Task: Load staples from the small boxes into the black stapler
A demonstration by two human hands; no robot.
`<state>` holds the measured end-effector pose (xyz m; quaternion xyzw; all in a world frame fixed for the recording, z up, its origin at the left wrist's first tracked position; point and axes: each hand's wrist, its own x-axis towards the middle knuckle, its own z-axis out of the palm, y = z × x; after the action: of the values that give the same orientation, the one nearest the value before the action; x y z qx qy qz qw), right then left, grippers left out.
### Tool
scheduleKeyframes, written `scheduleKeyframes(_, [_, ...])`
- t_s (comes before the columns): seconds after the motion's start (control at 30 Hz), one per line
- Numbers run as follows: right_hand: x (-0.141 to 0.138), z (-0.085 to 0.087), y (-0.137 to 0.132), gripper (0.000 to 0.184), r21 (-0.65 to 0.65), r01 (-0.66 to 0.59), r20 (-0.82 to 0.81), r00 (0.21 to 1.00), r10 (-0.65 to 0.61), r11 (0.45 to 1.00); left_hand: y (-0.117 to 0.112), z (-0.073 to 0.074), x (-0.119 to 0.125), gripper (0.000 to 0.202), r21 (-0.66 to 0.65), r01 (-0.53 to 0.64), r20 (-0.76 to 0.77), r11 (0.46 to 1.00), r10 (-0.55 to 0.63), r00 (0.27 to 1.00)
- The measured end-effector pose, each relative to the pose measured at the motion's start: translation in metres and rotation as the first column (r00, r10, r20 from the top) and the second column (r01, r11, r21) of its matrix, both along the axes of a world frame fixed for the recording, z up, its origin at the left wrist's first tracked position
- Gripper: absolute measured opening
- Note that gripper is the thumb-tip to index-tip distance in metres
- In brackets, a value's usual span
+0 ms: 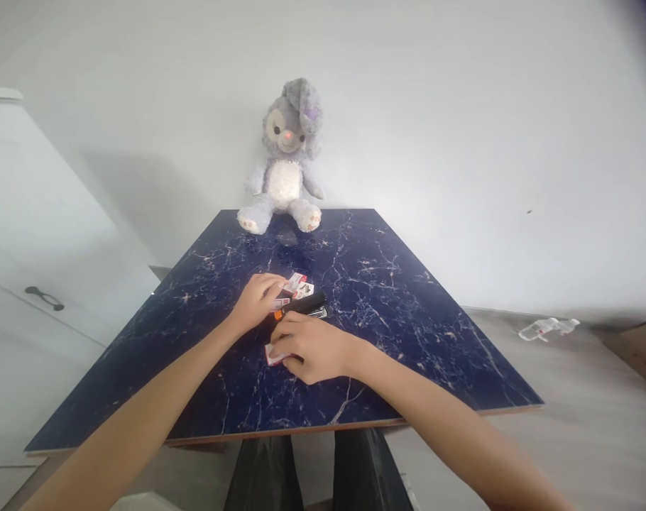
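A black stapler with an orange end lies near the middle of the dark blue table, between my two hands. Just beyond it are small white-and-red boxes, probably of staples, close together. My left hand has its fingers curled at the left end of one of these boxes, and another small box shows partly under it beside the stapler. Nearer to me, my right hand grips a small white-and-red box low over the tabletop; its fingers cover much of that box.
A grey plush rabbit sits at the table's far edge against the white wall. To the left stands a white cabinet with a dark handle. Clear plastic bottles and a cardboard box lie on the floor at right.
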<state>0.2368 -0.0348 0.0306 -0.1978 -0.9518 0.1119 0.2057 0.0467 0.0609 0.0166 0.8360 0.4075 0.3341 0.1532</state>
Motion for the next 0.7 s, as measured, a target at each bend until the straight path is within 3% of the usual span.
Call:
scheduleKeyframes(0.1, [0.006,0.002,0.002,0.031,-0.112,-0.049,-0.013,0.999,0.048,0.992,-0.002,0.004,-0.001,0.037,0.050,-0.024,0.022,0.998,0.023,0.999])
scheduleKeyframes(0.3, [0.011,0.010,0.002,0.036,-0.217,-0.006,-0.052,0.999,-0.005,0.976,-0.010,0.010,-0.003,0.034,0.120,-0.080,0.142,0.990,0.063,0.988])
scheduleKeyframes(0.4, [0.013,0.021,0.000,0.035,-0.178,0.016,-0.231,0.971,-0.057,0.984,-0.016,0.014,-0.007,0.034,0.082,-0.116,0.225,0.990,0.095,0.970])
scheduleKeyframes(0.47, [0.016,0.024,0.003,0.035,-0.100,0.125,-0.352,0.923,-0.153,0.987,-0.020,0.016,-0.009,0.034,0.022,-0.115,0.281,0.993,0.104,0.954])
scheduleKeyframes(0.53, [0.020,0.023,0.008,0.035,-0.015,0.260,-0.428,0.871,-0.241,0.966,-0.022,0.015,-0.010,0.034,-0.080,-0.028,0.366,0.996,0.056,0.929])
scheduleKeyframes(0.6, [0.023,0.017,0.016,0.035,0.044,0.353,-0.465,0.835,-0.293,0.935,-0.024,0.014,-0.008,0.035,-0.222,0.158,0.505,0.962,-0.025,0.863])
scheduleKeyframes(0.7, [0.025,0.006,0.026,0.036,0.070,0.393,-0.489,0.815,-0.312,0.917,-0.023,0.013,-0.002,0.043,-0.401,0.430,0.681,0.809,-0.051,0.730])
